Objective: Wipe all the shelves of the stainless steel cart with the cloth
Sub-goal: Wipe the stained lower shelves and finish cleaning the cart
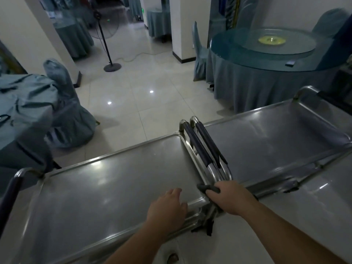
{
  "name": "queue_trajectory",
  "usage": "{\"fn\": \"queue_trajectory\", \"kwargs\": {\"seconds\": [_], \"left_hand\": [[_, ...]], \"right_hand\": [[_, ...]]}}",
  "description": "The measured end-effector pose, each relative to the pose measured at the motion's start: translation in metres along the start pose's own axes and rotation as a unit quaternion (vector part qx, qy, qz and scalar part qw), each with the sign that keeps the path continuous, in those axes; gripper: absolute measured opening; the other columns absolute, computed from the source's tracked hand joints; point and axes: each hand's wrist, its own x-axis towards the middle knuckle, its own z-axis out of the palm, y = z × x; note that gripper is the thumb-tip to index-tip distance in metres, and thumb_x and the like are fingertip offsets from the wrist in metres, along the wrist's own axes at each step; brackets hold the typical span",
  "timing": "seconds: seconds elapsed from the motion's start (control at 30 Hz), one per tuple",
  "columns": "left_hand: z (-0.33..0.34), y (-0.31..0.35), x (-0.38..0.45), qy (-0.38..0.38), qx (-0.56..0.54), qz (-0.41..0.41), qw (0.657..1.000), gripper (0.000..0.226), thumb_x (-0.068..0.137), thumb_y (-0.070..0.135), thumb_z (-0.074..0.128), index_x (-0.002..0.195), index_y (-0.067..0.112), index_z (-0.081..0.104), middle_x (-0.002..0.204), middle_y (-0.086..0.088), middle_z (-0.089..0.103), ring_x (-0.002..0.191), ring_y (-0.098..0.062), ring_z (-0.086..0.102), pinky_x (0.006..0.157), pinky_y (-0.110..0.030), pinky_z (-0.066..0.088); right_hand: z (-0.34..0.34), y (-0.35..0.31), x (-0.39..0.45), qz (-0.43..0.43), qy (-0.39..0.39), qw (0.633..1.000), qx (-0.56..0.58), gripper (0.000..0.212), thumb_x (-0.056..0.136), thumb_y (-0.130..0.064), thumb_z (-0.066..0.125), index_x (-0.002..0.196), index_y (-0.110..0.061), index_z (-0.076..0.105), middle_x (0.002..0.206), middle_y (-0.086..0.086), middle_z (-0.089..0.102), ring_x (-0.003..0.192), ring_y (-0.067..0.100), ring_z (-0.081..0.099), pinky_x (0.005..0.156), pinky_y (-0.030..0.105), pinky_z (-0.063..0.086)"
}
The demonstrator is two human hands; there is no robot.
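Two stainless steel carts stand side by side below me. The left cart's top shelf is bare and shiny. My left hand rests on its near right edge with fingers relaxed. My right hand grips a dark grey cloth at the shelf's right corner, beside the base of the cart handles. The right cart's top shelf lies beyond my right forearm. Lower shelves are mostly hidden.
A covered chair and a draped table stand at the left. A round glass-topped table with a blue skirt is at the back right. A floor fan stand is on the tiled floor beyond.
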Motion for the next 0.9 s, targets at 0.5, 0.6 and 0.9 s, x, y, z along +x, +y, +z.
{"fn": "queue_trajectory", "kwargs": {"seconds": [0.5, 0.6, 0.9], "left_hand": [[-0.05, -0.018, 0.132, -0.03, 0.031, 0.012, 0.999, 0.062, 0.105, 0.049, 0.044, 0.162, 0.031, 0.031, 0.164, 0.001, 0.041, 0.144, -0.027, 0.048, 0.114, -0.042, 0.042], [-0.044, -0.021, 0.138, -0.032, 0.013, -0.02, 0.999, 0.062, 0.105, 0.049, 0.046, 0.162, 0.03, 0.032, 0.163, 0.0, 0.043, 0.144, -0.026, 0.048, 0.115, -0.041, 0.042], [-0.018, -0.008, 0.126, -0.043, -0.006, -0.124, 0.991, 0.059, 0.104, 0.047, 0.047, 0.16, 0.031, 0.036, 0.16, 0.001, 0.047, 0.141, -0.026, 0.05, 0.112, -0.039, 0.044]], "right_hand": [[-0.074, 0.031, 0.145, 0.044, 0.185, 0.981, 0.028, 0.044, 0.104, -0.057, 0.039, 0.079, -0.024, 0.056, 0.072, -0.005, 0.059, 0.064, 0.014, 0.056, 0.058, 0.031, 0.041], [-0.068, 0.03, 0.171, -0.005, 0.253, 0.967, -0.016, 0.043, 0.107, -0.053, 0.032, 0.074, -0.026, 0.044, 0.069, -0.009, 0.049, 0.062, 0.016, 0.05, 0.06, 0.035, 0.035], [0.03, 0.045, 0.174, -0.105, 0.176, 0.974, -0.098, 0.062, 0.105, -0.051, 0.026, 0.137, -0.015, 0.065, 0.131, 0.014, 0.064, 0.125, 0.037, 0.058, 0.114, 0.057, 0.037]]}}
